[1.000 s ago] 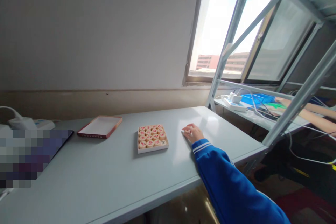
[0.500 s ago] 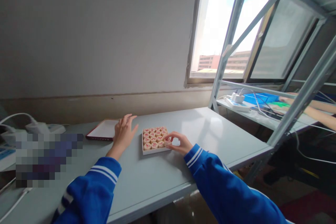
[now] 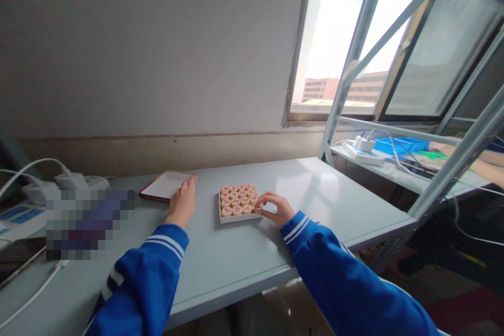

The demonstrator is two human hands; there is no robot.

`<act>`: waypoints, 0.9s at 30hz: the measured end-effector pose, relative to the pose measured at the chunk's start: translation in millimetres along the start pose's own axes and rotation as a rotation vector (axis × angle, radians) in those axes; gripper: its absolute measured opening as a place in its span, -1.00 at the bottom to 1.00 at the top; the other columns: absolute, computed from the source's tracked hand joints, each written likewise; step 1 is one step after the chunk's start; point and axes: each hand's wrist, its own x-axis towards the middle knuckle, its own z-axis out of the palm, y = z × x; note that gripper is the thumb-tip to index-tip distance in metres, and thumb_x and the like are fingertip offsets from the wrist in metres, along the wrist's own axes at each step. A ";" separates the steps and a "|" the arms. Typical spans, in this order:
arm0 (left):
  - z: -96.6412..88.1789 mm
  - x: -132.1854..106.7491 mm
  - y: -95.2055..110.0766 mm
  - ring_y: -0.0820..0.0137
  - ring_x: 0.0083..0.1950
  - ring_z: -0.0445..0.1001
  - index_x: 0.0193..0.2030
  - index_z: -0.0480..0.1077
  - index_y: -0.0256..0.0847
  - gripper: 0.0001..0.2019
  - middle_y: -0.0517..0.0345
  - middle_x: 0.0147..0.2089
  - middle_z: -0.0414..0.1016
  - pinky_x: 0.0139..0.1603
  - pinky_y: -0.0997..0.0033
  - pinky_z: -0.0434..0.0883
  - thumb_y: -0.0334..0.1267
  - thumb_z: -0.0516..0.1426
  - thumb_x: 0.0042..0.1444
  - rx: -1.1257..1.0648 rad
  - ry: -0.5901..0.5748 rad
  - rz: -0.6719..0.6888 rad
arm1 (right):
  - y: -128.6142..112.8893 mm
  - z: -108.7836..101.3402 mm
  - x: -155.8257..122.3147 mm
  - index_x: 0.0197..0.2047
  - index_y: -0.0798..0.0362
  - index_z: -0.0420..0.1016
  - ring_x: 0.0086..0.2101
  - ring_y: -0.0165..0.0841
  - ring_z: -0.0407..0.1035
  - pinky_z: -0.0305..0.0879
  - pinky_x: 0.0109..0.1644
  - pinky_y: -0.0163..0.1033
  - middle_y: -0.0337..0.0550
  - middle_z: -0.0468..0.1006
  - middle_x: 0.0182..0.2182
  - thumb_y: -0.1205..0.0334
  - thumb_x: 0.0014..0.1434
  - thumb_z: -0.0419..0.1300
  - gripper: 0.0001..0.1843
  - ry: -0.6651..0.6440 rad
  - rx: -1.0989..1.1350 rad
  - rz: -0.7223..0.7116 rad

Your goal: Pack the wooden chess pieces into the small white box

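Note:
Round wooden Chinese chess pieces (image 3: 235, 201) with red characters fill a shallow white box (image 3: 238, 218) on the desk, lying in rows, characters up. At the box's near right corner my right hand (image 3: 277, 207) has thumb and forefinger closed on a chess piece (image 3: 258, 207), partly hidden by the fingertips. To the left, the box lid (image 3: 165, 186) lies with its white inside up and a dark red rim. My left hand (image 3: 183, 202) is at the lid's right edge, its fingers curled together around that edge.
On the grey desk (image 3: 220, 262), a power strip with white plugs (image 3: 73, 180) and cables lies at the left, beside a blurred-out object. A metal bed frame (image 3: 334, 126) stands at the right. Beyond it, a person's arm (image 3: 488, 170) reaches near a blue basket (image 3: 400, 144).
My left hand has moved from above the desk to the lid's right edge, and its spread fingers have closed. My right hand stays at the box corner. The view has shifted slightly.

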 end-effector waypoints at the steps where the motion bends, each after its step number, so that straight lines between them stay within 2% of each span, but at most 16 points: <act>1: -0.9 -0.1 -0.7 0.25 -0.12 0.44 0.17 0.08 -0.37 -0.51 -0.20 0.02 0.33 -0.19 0.34 0.36 -0.56 -0.26 0.09 0.020 -0.002 -0.016 | -0.2 0.1 -0.2 -0.40 0.04 0.48 -0.41 -0.40 0.34 0.30 -0.26 -0.23 -0.13 0.49 -0.40 0.24 0.01 0.18 -0.91 -0.007 -0.007 -0.002; 3: -2.0 -0.3 -3.0 0.21 -0.15 0.45 0.08 0.19 -0.42 -0.58 -0.23 -0.10 0.40 -0.23 0.33 0.36 -0.52 -0.22 0.10 0.061 -0.023 -0.041 | -1.8 -0.2 -0.8 -0.41 0.03 0.48 -0.40 -0.40 0.35 0.29 -0.25 -0.23 -0.13 0.50 -0.39 0.23 0.03 0.16 -0.91 -0.021 -0.039 0.003; 6: -6.2 -0.7 -6.4 0.15 -0.19 0.45 -0.16 0.37 -0.39 -0.66 -0.23 -0.22 0.44 -0.27 0.29 0.35 -0.47 -0.18 0.11 0.093 -0.045 -0.040 | -5.6 -2.4 -1.8 -0.40 0.00 0.48 -0.37 -0.38 0.36 0.26 -0.23 -0.20 -0.15 0.51 -0.37 0.18 0.06 0.15 -0.88 -0.026 -0.122 0.025; 9: -22.3 -3.0 -3.1 0.12 -0.22 0.45 -0.22 0.40 -0.35 -0.69 -0.21 -0.28 0.46 -0.27 0.23 0.34 -0.41 -0.16 0.13 -0.027 0.052 -0.044 | -6.6 -7.1 -1.8 -0.34 -0.01 0.47 -0.36 -0.35 0.36 0.24 -0.19 -0.14 -0.13 0.50 -0.34 0.14 0.09 0.11 -0.84 0.010 -0.173 0.049; 12: -52.0 -12.4 14.4 0.16 -0.20 0.45 -0.17 0.38 -0.29 -0.74 -0.12 -0.29 0.48 -0.20 0.22 0.33 -0.26 -0.06 0.13 -0.435 0.312 -0.116 | -5.0 -11.1 -0.2 -0.16 -0.02 0.40 -0.29 -0.32 0.34 0.24 -0.14 -0.09 -0.08 0.44 -0.23 0.10 0.09 0.08 -0.74 0.099 -0.119 0.071; 13: -62.9 -17.8 23.5 0.19 -0.19 0.45 -0.17 0.37 -0.27 -0.75 -0.08 -0.26 0.49 -0.18 0.25 0.34 -0.21 0.00 0.09 -0.659 0.397 -0.128 | -5.2 -11.1 0.6 -0.08 -0.02 0.34 -0.24 -0.30 0.33 0.25 -0.13 -0.08 -0.05 0.41 -0.15 0.07 0.08 0.08 -0.67 0.144 -0.075 0.088; 14: -73.2 -24.3 33.7 0.24 -0.19 0.45 -0.17 0.37 -0.27 -0.74 -0.05 -0.23 0.49 -0.19 0.31 0.35 -0.17 0.03 0.06 -0.929 0.432 -0.118 | -6.3 -10.0 1.4 0.02 -0.03 0.26 -0.17 -0.27 0.31 0.26 -0.11 -0.07 -0.03 0.35 -0.07 0.04 0.08 0.08 -0.57 0.194 -0.016 0.106; 15: -82.0 -31.5 44.4 0.28 -0.20 0.46 -0.16 0.35 -0.28 -0.71 -0.02 -0.20 0.49 -0.23 0.35 0.38 -0.14 0.04 0.05 -1.220 0.402 -0.108 | -8.7 -7.7 1.9 0.10 -0.04 0.15 -0.09 -0.24 0.27 0.26 -0.09 -0.05 0.00 0.27 0.02 0.00 0.08 0.06 -0.48 0.248 0.055 0.119; 16: -88.8 -38.7 55.0 0.30 -0.24 0.47 -0.15 0.35 -0.29 -0.67 -0.01 -0.20 0.49 -0.27 0.37 0.40 -0.09 0.04 0.04 -1.466 0.308 -0.096 | -12.2 -4.2 2.1 0.16 -0.05 0.03 -0.02 -0.22 0.21 0.25 -0.06 -0.03 0.00 0.18 0.09 -0.03 0.08 0.04 -0.40 0.296 0.137 0.124; 18: -94.3 -51.0 73.1 0.30 -0.29 0.48 -0.15 0.36 -0.34 -0.60 -0.03 -0.24 0.51 -0.32 0.36 0.42 -0.06 0.11 -0.03 -1.750 0.031 -0.061 | -22.0 5.2 1.4 0.23 -0.05 -0.16 0.07 -0.21 0.12 0.19 0.04 -0.02 -0.02 0.07 0.16 -0.07 0.11 -0.02 -0.31 0.352 0.307 0.115; 19: -92.7 -54.9 79.5 0.29 -0.27 0.49 -0.13 0.36 -0.37 -0.59 -0.06 -0.23 0.50 -0.29 0.35 0.43 -0.06 0.11 -0.03 -1.811 -0.048 -0.064 | -27.4 10.2 0.5 0.25 -0.05 -0.23 0.10 -0.23 0.08 0.14 0.09 -0.03 -0.03 0.05 0.18 -0.07 0.12 -0.04 -0.29 0.370 0.368 0.115; 20: -88.2 -56.8 83.9 0.28 -0.23 0.48 -0.09 0.34 -0.38 -0.58 -0.07 -0.19 0.50 -0.25 0.33 0.44 -0.08 0.09 -0.01 -1.830 -0.078 -0.073 | -32.6 14.7 -0.6 0.26 -0.04 -0.28 0.12 -0.25 0.05 0.10 0.14 -0.04 -0.05 0.04 0.19 -0.06 0.13 -0.04 -0.27 0.384 0.405 0.122; 22: -72.3 -55.1 86.2 0.28 -0.10 0.45 0.05 0.25 -0.35 -0.55 -0.07 -0.06 0.44 -0.15 0.33 0.42 -0.12 0.02 0.07 -1.757 0.002 -0.117 | -39.8 21.0 -3.0 0.27 -0.05 -0.35 0.16 -0.27 -0.01 0.03 0.19 -0.08 -0.07 -0.01 0.21 -0.01 0.13 -0.02 -0.24 0.425 0.412 0.154; 24: -51.3 -48.5 82.4 0.30 -0.02 0.40 0.17 0.11 -0.31 -0.53 -0.04 0.02 0.39 -0.08 0.34 0.40 -0.20 -0.03 0.11 -1.528 0.065 -0.170 | -40.3 23.3 -4.8 0.27 -0.06 -0.31 0.18 -0.27 -0.10 -0.03 0.22 -0.07 -0.08 -0.07 0.23 0.05 0.13 0.02 -0.26 0.432 0.355 0.181; 26: -30.7 -41.1 76.6 0.29 0.04 0.36 0.17 0.12 -0.28 -0.55 -0.01 0.05 0.37 0.00 0.29 0.35 -0.27 -0.07 0.12 -1.255 0.071 -0.100 | -34.1 24.2 -6.0 0.24 -0.05 -0.15 0.20 -0.24 -0.14 -0.07 0.23 -0.02 -0.07 -0.02 0.22 0.10 0.09 0.07 -0.30 0.333 0.275 0.205; 27: -21.7 -38.1 74.2 0.27 0.10 0.30 0.13 0.19 -0.28 -0.59 0.00 0.08 0.34 0.08 0.26 0.29 -0.32 -0.07 0.11 -1.135 0.070 -0.069 | -29.3 25.0 -6.5 0.22 -0.05 -0.06 0.20 -0.22 -0.15 -0.09 0.23 0.02 -0.06 0.03 0.20 0.13 0.06 0.11 -0.32 0.249 0.232 0.217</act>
